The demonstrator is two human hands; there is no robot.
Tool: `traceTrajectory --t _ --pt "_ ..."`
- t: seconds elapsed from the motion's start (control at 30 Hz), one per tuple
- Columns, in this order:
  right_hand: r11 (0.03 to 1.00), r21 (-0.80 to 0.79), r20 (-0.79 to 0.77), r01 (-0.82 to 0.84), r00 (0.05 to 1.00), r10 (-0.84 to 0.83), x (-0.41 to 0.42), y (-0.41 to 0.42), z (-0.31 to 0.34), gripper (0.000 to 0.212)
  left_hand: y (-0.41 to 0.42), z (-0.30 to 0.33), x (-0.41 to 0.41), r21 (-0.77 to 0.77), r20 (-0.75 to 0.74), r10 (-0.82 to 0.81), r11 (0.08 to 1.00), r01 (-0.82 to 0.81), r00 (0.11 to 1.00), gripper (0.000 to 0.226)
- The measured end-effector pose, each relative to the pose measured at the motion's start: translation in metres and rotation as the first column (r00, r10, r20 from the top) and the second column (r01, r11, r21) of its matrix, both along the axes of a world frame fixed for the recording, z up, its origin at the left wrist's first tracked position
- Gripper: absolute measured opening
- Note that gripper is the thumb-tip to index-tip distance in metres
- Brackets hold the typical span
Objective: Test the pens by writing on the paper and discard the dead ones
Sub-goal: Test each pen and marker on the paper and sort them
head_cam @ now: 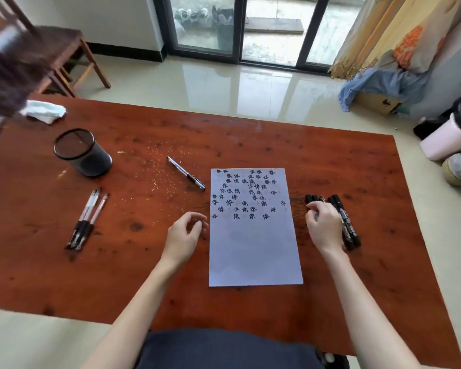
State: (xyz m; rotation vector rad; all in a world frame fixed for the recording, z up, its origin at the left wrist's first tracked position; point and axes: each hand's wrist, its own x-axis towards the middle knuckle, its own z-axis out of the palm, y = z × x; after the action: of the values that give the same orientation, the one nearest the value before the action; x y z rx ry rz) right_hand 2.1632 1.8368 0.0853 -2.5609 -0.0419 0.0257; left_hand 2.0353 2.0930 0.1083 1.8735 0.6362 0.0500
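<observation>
Wooden table point(357, 262), paper point(253, 249) between both hands, upper half full of written marks. Mesh cup point(83, 153) far left of left hand point(184, 237); clear pens point(87, 219) left of it, single pen point(186, 173) just above. Left hand loosely curled, holding nothing. Right hand point(324, 226) palm down over black markers point(342, 222), fingertips touching them; actual grasp unclear.

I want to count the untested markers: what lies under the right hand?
The right hand rests over a row of black markers beside the paper. Caps poke out beyond the fingers, and two show fully on the far side. Their middles are covered, so no exact count.
</observation>
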Motion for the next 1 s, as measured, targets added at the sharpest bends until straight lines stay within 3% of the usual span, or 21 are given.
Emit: traceTrajectory --t 0.17,0.27,0.47,0.67,0.73,0.83,0.93,1.0 --pt "0.924 0.1 -0.142 -0.369 0.914 0.381 -0.003 0.121 -0.012 0.02 0.042 -0.004 -0.014 0.105 -0.039 0.102 0.99 -0.097 0.994 0.018" --pt "0.862 0.088 -0.154 -0.499 0.848 0.507 0.008 0.19 -0.012 0.021 0.067 -0.008 -0.024 0.189 -0.075 0.135 0.975 -0.119 0.988 0.02" --pt "0.805 -0.108 -0.187 -0.583 0.807 0.56 0.038 0.283 -0.01 0.028 0.099 -0.014 -0.035 0.191 -0.133 0.147 0.974 -0.12 0.98 0.022" --pt "0.769 -0.205 -0.288 -0.605 0.789 0.543 0.036 0.302 -0.016 0.024 0.111 -0.018 -0.036 0.157 -0.157 0.144 0.98 -0.12 0.977 0.021" --pt "0.789 -0.103 -0.284 -0.606 0.778 0.56 0.033 0.299 -0.012 0.019 0.111 -0.017 -0.033 0.153 -0.142 0.119 0.983 -0.097 0.983 0.02" --pt "0.834 0.214 -0.231 -0.508 0.804 0.549 0.026 0.282 0.009 0.005 0.108 -0.012 -0.024 0.151 -0.094 0.073 0.987 -0.058 0.993 0.019" --pt "0.8 0.537 -0.259 -0.267 0.85 0.458 0.008 0.246 0.038 0.021 0.098 -0.003 -0.011 0.131 -0.009 0.031 0.991 -0.03 0.999 0.021" --pt "0.742 0.657 -0.314 -0.13 0.848 0.427 -0.008 0.216 0.049 0.025 0.087 0.005 -0.003 0.112 0.048 -0.032 0.993 0.026 0.998 0.024"
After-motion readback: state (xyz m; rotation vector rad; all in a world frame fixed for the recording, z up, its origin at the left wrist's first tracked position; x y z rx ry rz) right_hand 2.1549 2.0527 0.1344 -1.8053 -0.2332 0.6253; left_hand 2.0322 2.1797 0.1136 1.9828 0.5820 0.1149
